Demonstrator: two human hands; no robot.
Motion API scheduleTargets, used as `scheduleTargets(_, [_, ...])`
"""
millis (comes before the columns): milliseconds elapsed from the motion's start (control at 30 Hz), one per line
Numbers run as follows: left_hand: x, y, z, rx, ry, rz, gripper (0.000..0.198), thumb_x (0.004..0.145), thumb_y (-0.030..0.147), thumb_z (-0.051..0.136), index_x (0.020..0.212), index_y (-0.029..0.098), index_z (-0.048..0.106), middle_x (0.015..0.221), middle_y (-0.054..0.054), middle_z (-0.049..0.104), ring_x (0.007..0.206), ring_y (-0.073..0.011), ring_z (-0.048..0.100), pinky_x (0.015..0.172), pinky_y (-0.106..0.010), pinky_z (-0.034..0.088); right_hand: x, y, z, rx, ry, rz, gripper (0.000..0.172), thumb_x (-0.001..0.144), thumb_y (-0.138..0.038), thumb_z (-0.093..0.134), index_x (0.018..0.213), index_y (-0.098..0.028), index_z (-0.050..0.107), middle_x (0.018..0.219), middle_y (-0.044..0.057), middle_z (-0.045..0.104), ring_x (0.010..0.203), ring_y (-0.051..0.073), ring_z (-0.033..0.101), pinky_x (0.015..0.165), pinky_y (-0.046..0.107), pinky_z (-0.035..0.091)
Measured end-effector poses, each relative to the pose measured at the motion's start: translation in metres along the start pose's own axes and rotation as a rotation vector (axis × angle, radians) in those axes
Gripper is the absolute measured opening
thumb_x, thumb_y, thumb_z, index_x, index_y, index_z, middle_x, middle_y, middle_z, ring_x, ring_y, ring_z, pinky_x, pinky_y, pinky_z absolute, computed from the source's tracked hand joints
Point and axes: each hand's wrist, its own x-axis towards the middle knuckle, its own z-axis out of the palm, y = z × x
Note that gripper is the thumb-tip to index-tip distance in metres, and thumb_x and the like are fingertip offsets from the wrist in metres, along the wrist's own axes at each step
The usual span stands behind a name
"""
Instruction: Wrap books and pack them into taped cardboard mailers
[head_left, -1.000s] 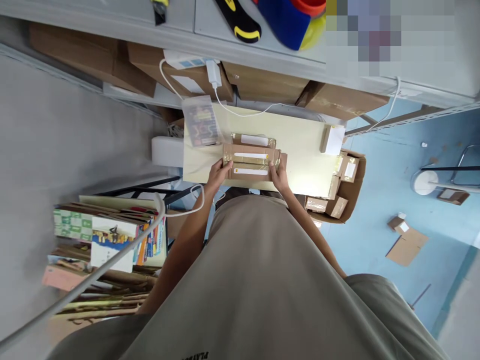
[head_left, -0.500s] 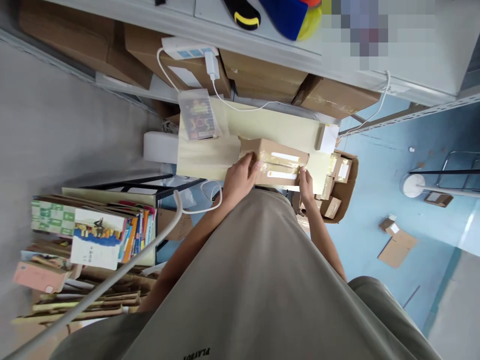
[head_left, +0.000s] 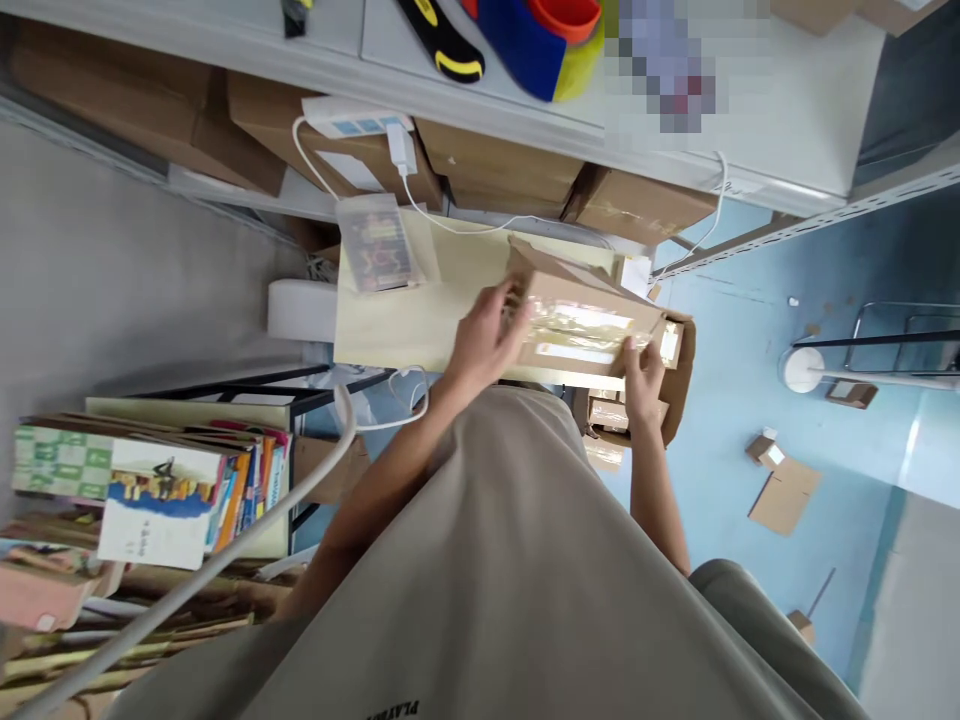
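Observation:
Between my two hands is a brown cardboard box (head_left: 577, 300) with shiny clear tape and two white label strips on the side facing me. My left hand (head_left: 487, 335) grips its left end, fingers curled round the edge. At the lower right corner, my right hand (head_left: 643, 375) pinches the box with thumb and fingers. The box is tilted over the right part of a pale yellow tabletop (head_left: 420, 335). Behind its right end, a small white box (head_left: 634, 273) is partly hidden. A clear plastic sleeve with a printed picture (head_left: 379, 245) lies at the table's left.
A carton (head_left: 681, 400) of small taped boxes stands below the table's right side. A shelf (head_left: 525, 105) crosses the top, bearing a tape dispenser (head_left: 547, 45) and a black-yellow cutter (head_left: 442, 45). A power strip (head_left: 352, 118) hangs there. Books (head_left: 172, 490) fill the lower left.
Both hands have moved right with the cardboard box, which now tilts and covers part of the small white box. The whole view has shifted slightly.

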Motion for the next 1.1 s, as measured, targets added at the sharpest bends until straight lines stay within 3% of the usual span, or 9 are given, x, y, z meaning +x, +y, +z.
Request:
scheduleTargets(100, [0.006,-0.040,-0.017,-0.133,0.137,-0.157,0.070,0.119,0.076,0.040,0.142,0.021,0.075,0.145,-0.015,0.079,0.139,-0.0313,0.074,0.122,-0.045,0.059,0.011,-0.010,0.025,0.093,-0.166,-0.057,0.073,0.091,-0.090,0.074,0.124,-0.026,0.064,0.135,0.015,0.080,0.127,0.031,0.078,0.114,0.049,0.064])
scheduleTargets(233, [0.001,-0.105,-0.017,-0.270,0.205,-0.453,0.048,0.105,0.064,0.065,0.123,0.021,0.074,0.134,-0.012,0.083,0.133,-0.0319,0.075,0.120,-0.043,0.059,0.024,0.004,0.067,0.136,-0.352,0.025,0.086,0.085,-0.099,0.071,0.128,-0.025,0.064,0.146,0.019,0.078,0.138,0.032,0.076,0.119,0.050,0.064])
scheduleTargets(333, [-0.009,-0.144,-0.006,-0.313,0.188,-0.618,0.040,0.092,0.045,0.066,0.123,0.020,0.070,0.137,-0.012,0.083,0.136,-0.0309,0.074,0.124,-0.044,0.057,0.028,0.028,0.100,0.170,-0.433,0.062,0.095,0.086,-0.094,0.074,0.147,-0.022,0.061,0.163,0.023,0.069,0.149,0.032,0.071,0.124,0.049,0.062])
scheduleTargets(433, [-0.016,-0.165,0.003,-0.377,0.096,-0.655,0.056,0.080,0.037,0.065,0.131,0.016,0.069,0.143,-0.018,0.081,0.138,-0.0310,0.075,0.126,-0.046,0.056,0.031,0.051,0.120,0.148,-0.487,0.118,0.107,0.081,-0.083,0.085,0.159,-0.016,0.055,0.171,0.026,0.063,0.155,0.033,0.067,0.130,0.050,0.057])
scheduleTargets(533, [-0.009,-0.176,0.006,-0.344,0.047,-0.622,0.070,0.075,0.031,0.067,0.142,0.012,0.069,0.153,-0.023,0.076,0.146,-0.0347,0.072,0.128,-0.049,0.055,0.043,0.060,0.122,0.083,-0.475,0.181,0.100,0.083,-0.075,0.087,0.156,-0.013,0.060,0.168,0.027,0.066,0.156,0.033,0.065,0.134,0.052,0.052])
scheduleTargets(700, [0.031,-0.184,0.006,-0.237,0.181,-0.649,0.072,0.083,0.027,0.067,0.154,0.013,0.067,0.169,-0.023,0.065,0.159,-0.0369,0.062,0.133,-0.049,0.052,0.079,0.047,0.122,0.119,-0.342,0.166,0.090,0.094,-0.073,0.077,0.156,-0.010,0.063,0.175,0.029,0.059,0.157,0.033,0.065,0.131,0.049,0.056])
scheduleTargets(833, [0.043,-0.175,-0.003,-0.359,0.155,-0.581,0.056,0.099,0.049,0.067,0.142,0.015,0.073,0.154,-0.019,0.076,0.149,-0.0367,0.069,0.131,-0.050,0.054,0.084,0.030,0.121,0.176,-0.334,0.145,0.102,0.090,-0.085,0.076,0.158,-0.009,0.063,0.171,0.030,0.062,0.157,0.037,0.064,0.131,0.052,0.056])
scheduleTargets(967, [0.027,-0.163,-0.022,-0.457,0.164,-0.406,0.075,0.103,0.084,0.063,0.144,0.022,0.073,0.151,-0.016,0.077,0.146,-0.0363,0.072,0.128,-0.051,0.056,0.063,0.016,0.105,0.212,-0.249,0.026,0.098,0.093,-0.095,0.066,0.156,-0.020,0.068,0.167,0.022,0.069,0.150,0.037,0.069,0.129,0.056,0.057])
scheduleTargets(1100, [0.017,-0.162,-0.029,-0.476,0.161,-0.465,0.082,0.103,0.092,0.058,0.148,0.024,0.070,0.144,-0.016,0.080,0.139,-0.0352,0.077,0.121,-0.050,0.063,0.049,0.009,0.095,0.241,-0.237,-0.019,0.093,0.102,-0.096,0.046,0.155,-0.022,0.068,0.165,0.020,0.069,0.152,0.036,0.068,0.130,0.055,0.056])
